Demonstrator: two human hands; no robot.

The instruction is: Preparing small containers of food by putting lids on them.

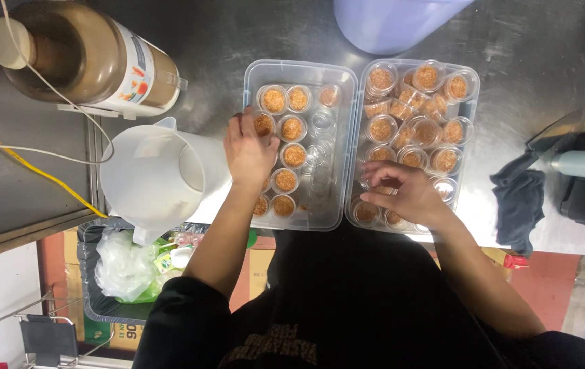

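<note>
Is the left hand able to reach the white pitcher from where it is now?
Probably yes. The left hand rests at the left edge of the left container, and the white pitcher stands right beside it, with nothing between them.

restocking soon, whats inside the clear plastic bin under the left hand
The clear rectangular plastic bin holds small clear cups of orange-brown powder and a few empty cups. The left hand covers some cups.

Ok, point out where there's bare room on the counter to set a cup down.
Bare steel lies beyond the left bin, between the brown jar and the pale tub, and right of the right bin, above the dark cloth. It is crowded between the white pitcher and the left hand; the right hand covers the right bin's near corner.
</note>
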